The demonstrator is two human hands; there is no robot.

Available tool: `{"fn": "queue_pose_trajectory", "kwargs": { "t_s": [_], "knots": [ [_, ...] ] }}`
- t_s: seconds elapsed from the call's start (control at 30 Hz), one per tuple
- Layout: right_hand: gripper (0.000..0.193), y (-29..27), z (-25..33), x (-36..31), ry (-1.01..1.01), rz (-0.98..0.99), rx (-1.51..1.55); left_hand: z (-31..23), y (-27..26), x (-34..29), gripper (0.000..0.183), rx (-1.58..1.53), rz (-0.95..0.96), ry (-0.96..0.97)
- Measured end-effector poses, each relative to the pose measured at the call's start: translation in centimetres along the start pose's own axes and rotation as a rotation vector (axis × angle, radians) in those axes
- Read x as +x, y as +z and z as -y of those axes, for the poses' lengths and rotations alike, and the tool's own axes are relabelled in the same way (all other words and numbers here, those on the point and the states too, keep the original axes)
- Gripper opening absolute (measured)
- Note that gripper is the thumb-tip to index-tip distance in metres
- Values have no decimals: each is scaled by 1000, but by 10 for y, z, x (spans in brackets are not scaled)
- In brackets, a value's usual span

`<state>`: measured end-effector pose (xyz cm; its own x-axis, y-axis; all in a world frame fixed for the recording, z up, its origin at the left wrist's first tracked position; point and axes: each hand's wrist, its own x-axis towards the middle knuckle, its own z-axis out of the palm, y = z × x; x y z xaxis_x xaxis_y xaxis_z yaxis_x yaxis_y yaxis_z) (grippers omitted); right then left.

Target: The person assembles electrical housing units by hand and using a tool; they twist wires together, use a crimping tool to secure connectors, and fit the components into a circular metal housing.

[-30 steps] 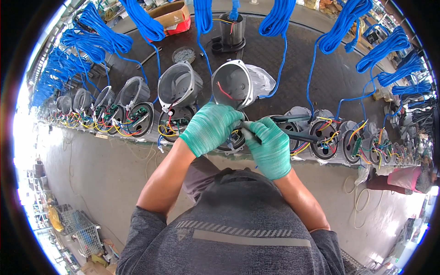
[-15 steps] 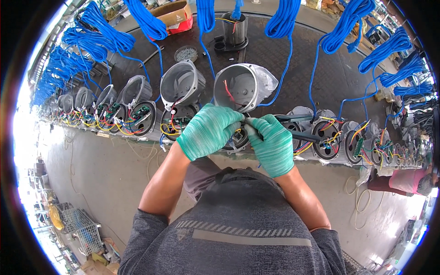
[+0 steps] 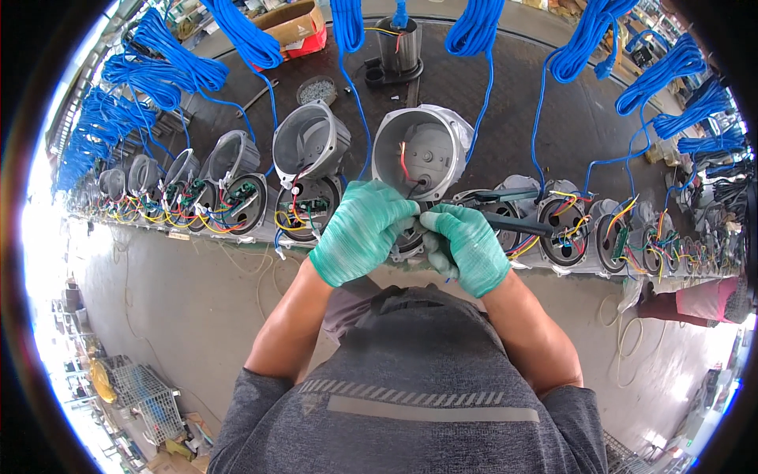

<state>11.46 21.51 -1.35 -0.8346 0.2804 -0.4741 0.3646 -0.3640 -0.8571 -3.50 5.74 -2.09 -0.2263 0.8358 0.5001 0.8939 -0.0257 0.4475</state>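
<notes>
Both my hands wear green striped gloves and meet in front of a round grey metal housing (image 3: 427,156). My left hand (image 3: 359,233) is closed, thumb and forefinger pinching a thin dark wire near the housing's lower rim. Close against it, my right hand (image 3: 467,246) pinches at the same wire, its other fingers curled; their contents are hidden. Red wires (image 3: 404,160) stick up inside the housing. Below my fingertips a round end cover (image 3: 406,243) is mostly covered. A tool's long dark handles (image 3: 517,226) extend right from beside my right hand; whether I grip them, I cannot tell.
Several open housings (image 3: 311,142) and covers with circuit boards (image 3: 246,207) line the bench edge. Blue cable coils (image 3: 474,30) hang along the far side. A dark cylindrical pump (image 3: 399,55), a bowl of small parts (image 3: 317,89) and a cardboard box (image 3: 288,31) stand farther back.
My right hand has turned slightly and dropped a little, its fingers more curled. The housing has shifted slightly right, and less of the clear plastic beside it shows. Both hands remain pinched together.
</notes>
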Motion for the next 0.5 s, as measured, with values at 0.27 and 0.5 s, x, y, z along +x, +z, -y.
{"fn": "queue_pose_trajectory", "kwargs": {
  "t_s": [0.27,0.5],
  "knots": [
    [27,-22,-2,6,-1017,-105,-1267,8,1,-4,21,-60,-7,-96],
    [21,-22,12,7,-1129,-82,-1524,9,1,-6,22,-109,-7,-120]
  ]
}}
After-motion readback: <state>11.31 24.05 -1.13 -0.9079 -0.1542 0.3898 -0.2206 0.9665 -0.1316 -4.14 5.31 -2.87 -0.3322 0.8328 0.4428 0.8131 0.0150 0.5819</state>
